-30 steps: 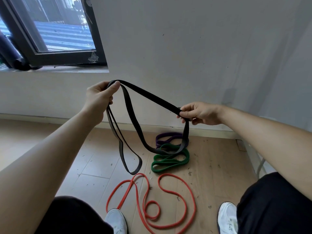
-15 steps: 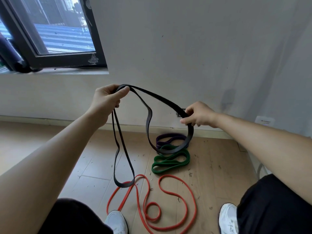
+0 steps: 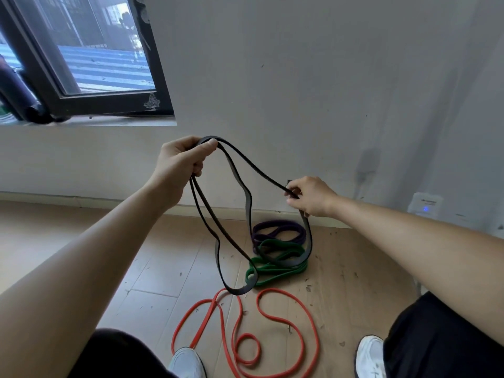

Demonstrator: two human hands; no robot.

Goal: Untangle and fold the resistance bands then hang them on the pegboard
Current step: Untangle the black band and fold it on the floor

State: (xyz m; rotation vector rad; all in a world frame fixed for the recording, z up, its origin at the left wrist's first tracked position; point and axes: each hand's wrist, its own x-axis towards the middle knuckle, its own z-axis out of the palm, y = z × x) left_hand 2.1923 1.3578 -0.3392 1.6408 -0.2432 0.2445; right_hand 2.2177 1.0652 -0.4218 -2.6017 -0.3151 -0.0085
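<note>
I hold a long black resistance band (image 3: 246, 196) in the air in front of the wall. My left hand (image 3: 181, 162) grips its top fold, with loops hanging down to just above the floor. My right hand (image 3: 309, 196) pinches another part of the same band, lower and to the right. On the wooden floor below lie a purple band (image 3: 278, 231), a green band (image 3: 275, 268) in a loose bundle, and a red band (image 3: 245, 339) sprawled in curls between my feet. No pegboard is in view.
A grey wall (image 3: 327, 77) stands straight ahead with a dark-framed window (image 3: 81, 64) at the upper left. A white wall device with a blue light (image 3: 425, 204) sits low on the right. My white shoes (image 3: 372, 356) and black trousers fill the bottom edge.
My hands have come closer together and the band's span between them has slackened. The hanging loops have swung right, and the lowest loop now hangs over the green band's edge.
</note>
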